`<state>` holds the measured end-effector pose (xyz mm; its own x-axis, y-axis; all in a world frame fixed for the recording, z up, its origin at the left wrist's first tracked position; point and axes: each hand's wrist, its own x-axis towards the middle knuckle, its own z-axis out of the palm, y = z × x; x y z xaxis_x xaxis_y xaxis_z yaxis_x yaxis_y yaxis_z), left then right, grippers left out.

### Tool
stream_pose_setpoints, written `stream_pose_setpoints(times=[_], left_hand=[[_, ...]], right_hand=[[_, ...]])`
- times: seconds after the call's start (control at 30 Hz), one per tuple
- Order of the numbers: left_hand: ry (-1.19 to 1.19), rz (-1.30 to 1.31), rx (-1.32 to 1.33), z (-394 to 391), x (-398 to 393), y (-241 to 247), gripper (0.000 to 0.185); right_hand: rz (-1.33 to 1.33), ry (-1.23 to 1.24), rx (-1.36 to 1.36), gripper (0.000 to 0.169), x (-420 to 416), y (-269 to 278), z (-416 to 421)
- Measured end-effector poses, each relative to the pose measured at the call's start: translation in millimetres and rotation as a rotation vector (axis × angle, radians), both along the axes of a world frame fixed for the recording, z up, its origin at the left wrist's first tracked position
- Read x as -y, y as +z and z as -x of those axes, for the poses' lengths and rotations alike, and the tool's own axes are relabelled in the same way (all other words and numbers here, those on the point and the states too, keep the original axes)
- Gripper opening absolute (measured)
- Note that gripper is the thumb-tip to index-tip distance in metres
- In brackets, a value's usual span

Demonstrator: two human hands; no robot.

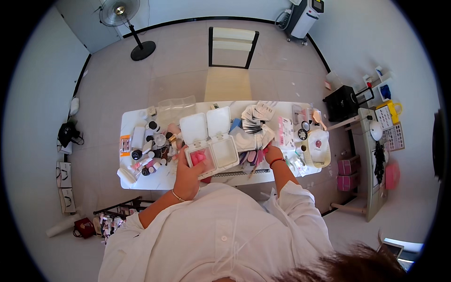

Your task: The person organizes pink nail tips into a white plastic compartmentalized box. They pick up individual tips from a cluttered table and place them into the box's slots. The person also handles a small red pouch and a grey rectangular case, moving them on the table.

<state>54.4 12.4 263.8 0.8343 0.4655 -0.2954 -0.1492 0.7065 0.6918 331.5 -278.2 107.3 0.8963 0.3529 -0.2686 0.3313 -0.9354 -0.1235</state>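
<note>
My left hand (pixel 188 176) grips the near left corner of a white plastic two-compartment box (pixel 225 151), whose two lids (pixel 193 127) stand raised at its far side. Pink items (pixel 198 157) lie in the left compartment; the right one looks bare. To the right of the box, my right hand (pixel 273 154) has its fingers on or around something pink beside a row of purple and pink nail-file-like strips (pixel 252 157). Its fingertips are partly hidden. Beyond that hand lie fanned white packets (pixel 259 112) and a pink-and-white printed package (pixel 285 132).
The marble-patterned table (pixel 165 182) bears jars and bottles at left, a clear tray (pixel 176 105) at the back, and a cream basket (pixel 327 157) at right. A spiral-bound edge (pixel 243 173) runs along the near side. A chair (pixel 228 84) stands beyond.
</note>
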Motion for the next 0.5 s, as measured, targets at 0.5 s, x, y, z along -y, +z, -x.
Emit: stream_pose_setpoints(times=[0.5], left_hand=[[0.005, 0.001, -0.002, 1.2, -3.2, 2.5, 0.074]], right_hand=[[-0.068, -0.176, 0.085, 0.020, -9.1, 7.3, 7.4]])
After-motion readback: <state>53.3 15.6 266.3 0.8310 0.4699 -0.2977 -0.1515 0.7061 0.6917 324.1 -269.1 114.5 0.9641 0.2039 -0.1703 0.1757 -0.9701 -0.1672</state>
